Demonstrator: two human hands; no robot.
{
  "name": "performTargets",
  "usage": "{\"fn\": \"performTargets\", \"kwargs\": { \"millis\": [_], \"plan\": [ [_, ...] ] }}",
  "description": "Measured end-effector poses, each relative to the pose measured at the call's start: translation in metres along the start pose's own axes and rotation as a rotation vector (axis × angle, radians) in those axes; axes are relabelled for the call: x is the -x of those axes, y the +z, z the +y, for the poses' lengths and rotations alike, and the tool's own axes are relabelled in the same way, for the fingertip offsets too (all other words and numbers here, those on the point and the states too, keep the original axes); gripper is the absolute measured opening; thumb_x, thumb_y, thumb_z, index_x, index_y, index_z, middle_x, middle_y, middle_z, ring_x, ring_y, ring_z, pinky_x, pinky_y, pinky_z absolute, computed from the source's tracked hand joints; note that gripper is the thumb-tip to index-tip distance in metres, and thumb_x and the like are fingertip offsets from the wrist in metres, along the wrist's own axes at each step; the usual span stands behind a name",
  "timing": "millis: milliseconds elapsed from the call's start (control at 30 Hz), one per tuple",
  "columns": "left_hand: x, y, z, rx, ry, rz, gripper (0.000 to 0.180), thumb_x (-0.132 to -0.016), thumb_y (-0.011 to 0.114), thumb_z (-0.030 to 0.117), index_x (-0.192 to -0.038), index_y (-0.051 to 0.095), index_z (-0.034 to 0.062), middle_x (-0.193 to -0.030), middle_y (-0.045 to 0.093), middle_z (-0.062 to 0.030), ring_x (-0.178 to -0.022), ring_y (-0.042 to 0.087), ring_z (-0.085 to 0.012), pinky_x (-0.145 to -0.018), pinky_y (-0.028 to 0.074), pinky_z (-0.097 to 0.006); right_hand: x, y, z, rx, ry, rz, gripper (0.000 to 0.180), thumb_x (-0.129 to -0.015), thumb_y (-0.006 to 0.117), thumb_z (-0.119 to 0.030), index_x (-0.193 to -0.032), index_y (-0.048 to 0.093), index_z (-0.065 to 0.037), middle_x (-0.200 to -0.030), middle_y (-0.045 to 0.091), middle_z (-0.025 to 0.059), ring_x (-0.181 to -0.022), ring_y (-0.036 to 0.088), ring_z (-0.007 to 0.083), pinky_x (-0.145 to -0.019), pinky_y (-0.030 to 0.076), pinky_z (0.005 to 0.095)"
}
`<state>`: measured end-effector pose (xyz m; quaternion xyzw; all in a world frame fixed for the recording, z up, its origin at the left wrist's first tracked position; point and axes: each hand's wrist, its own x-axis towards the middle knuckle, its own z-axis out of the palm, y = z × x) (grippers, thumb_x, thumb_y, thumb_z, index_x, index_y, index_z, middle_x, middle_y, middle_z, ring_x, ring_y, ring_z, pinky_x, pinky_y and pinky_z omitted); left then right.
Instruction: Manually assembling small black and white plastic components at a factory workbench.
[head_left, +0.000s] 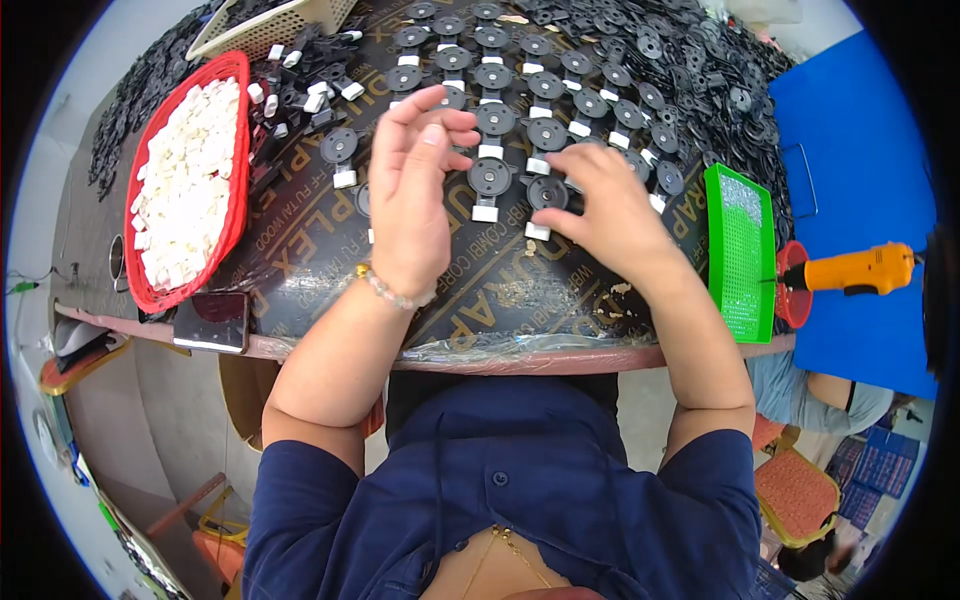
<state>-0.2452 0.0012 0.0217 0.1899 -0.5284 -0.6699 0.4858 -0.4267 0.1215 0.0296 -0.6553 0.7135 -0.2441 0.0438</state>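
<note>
My left hand (415,185) is raised over the table with its fingers loosely curled and apart, nothing visible in it. It partly hides the black round parts under it. My right hand (615,210) spans a black round plastic part (547,194) with a white block on its near end, thumb at the near edge and fingertips at the far edge. Just left of that part lies a similar black disc piece (490,177), its white end block (485,214) toward me. Several more such pieces stand in rows beyond both hands.
At left, a red basket (243,170) holds white blocks; a phone (211,322) lies near the table edge. Black parts (650,48) heap along the back. At right are a green tray (767,250) of small metal bits, a red bowl (797,312) and an orange electric screwdriver (858,270).
</note>
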Motion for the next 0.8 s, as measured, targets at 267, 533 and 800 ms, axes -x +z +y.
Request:
{"fn": "performTargets", "kwargs": {
  "millis": [267,533,800],
  "plan": [
    [0.01,0.003,0.005,-0.511,0.858,-0.202,0.033,-0.088,0.059,0.005,-0.12,0.063,-0.0005,-0.108,0.062,-0.0163,-0.095,0.06,-0.0302,-0.088,0.048,-0.04,-0.109,0.03,-0.031,-0.039,-0.435,0.203,0.033,-0.083,0.076,-0.026,-0.108,0.07,-0.006,-0.104,0.068,0.014,-0.102,0.063,0.035,-0.09,0.051,0.044],
    [0.009,-0.004,0.005,-0.532,0.849,-0.198,0.034,-0.087,0.062,0.012,-0.12,0.065,0.0029,-0.112,0.06,-0.0152,-0.098,0.057,-0.0301,-0.088,0.046,-0.04,-0.235,0.11,-0.088,0.241,-0.262,-0.062,0.033,-0.083,0.075,-0.027,-0.108,0.069,-0.006,-0.101,0.074,0.0148,-0.102,0.068,0.0359,-0.091,0.052,0.0459],
    [0.01,-0.005,-0.001,-0.524,0.68,0.045,0.05,-0.09,0.063,0.02,-0.136,0.052,0.0029,-0.15,0.037,-0.019,-0.128,0.044,-0.0312,-0.106,0.039,-0.044,-0.257,0.102,-0.084,0.209,-0.024,-0.141,0.039,-0.076,0.075,-0.026,-0.112,0.07,-0.011,-0.107,0.075,0.0152,-0.108,0.069,0.0355,-0.097,0.05,0.0466]
  ]
}}
